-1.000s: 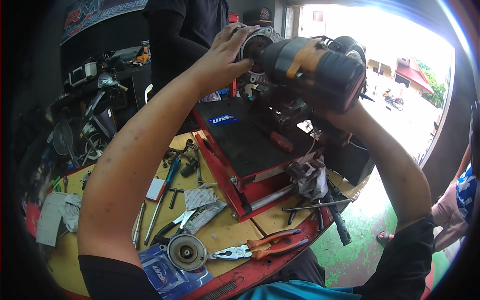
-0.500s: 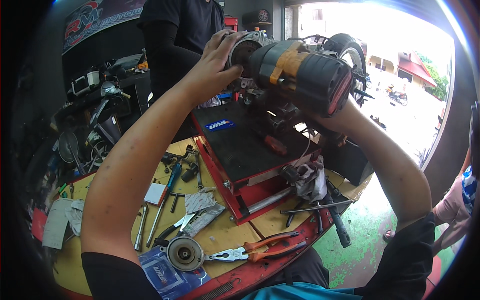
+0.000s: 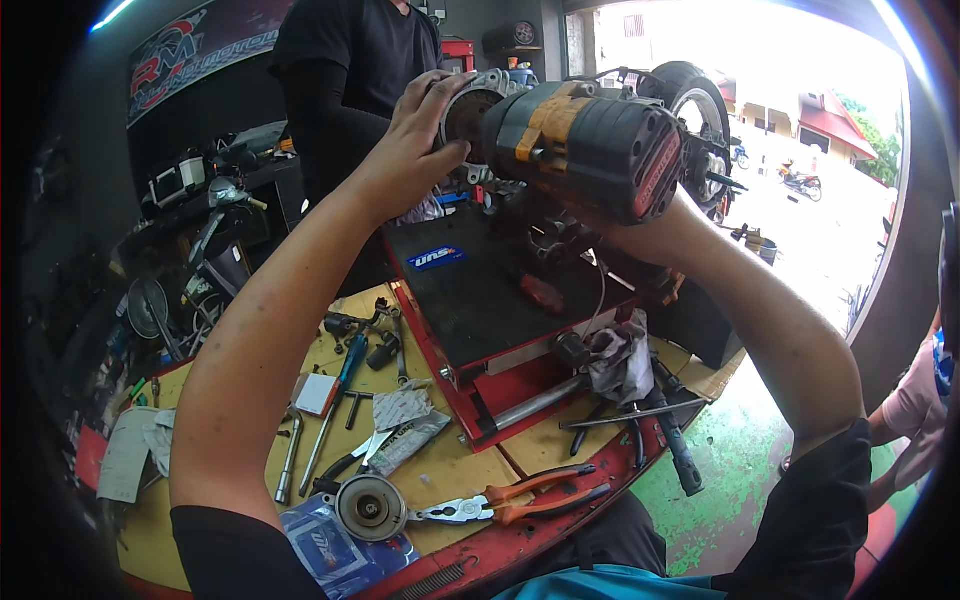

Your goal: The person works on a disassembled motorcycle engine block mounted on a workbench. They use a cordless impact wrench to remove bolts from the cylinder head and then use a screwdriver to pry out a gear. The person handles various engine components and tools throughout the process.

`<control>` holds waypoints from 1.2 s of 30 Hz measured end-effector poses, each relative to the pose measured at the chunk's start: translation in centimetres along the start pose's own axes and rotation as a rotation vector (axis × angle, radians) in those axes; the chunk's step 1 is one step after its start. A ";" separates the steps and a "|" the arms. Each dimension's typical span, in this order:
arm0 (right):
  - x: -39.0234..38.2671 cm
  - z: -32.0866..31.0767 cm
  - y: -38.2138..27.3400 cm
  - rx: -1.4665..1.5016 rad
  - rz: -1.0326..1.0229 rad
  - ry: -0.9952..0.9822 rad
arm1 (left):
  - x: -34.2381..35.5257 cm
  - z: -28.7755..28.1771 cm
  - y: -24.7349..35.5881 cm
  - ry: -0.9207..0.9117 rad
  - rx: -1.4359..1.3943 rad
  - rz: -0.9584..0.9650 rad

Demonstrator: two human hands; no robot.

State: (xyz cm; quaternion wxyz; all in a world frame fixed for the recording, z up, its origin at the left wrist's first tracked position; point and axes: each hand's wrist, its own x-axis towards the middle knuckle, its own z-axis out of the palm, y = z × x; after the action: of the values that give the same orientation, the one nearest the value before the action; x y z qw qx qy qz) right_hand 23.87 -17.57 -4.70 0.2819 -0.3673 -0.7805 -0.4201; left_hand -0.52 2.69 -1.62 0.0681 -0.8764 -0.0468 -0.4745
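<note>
Yellow cluttered table (image 3: 240, 490) below; left hand (image 3: 415, 140) fingers steadying round metal engine part (image 3: 468, 115), right hand hidden behind grey-orange power tool (image 3: 590, 145), grip untellable; fastener-driving step, needing steady alignment.

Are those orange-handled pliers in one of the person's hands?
No, the orange-handled pliers lie on the yellow table, away from both raised hands.

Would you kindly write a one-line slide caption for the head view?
Left hand steadies a round metal part while the right hand presses a power tool onto it, above a tool-strewn workbench.
</note>
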 end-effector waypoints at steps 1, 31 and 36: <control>0.2 0.2 0.3 -0.065 -0.093 0.047 | 0.0 0.0 -0.1 0.000 -0.002 0.006; -1.0 0.9 0.8 0.080 0.125 -0.047 | 0.3 -0.2 0.9 -0.017 0.004 -0.021; -0.5 0.4 0.9 0.062 0.094 -0.063 | 0.0 -0.2 0.5 -0.013 0.005 -0.026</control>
State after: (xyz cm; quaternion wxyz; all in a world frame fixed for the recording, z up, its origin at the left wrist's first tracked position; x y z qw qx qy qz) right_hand 24.85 -17.03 -4.88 0.2879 -0.4077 -0.7835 -0.3702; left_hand -0.64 2.18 -1.53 0.0636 -0.8786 -0.0599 -0.4695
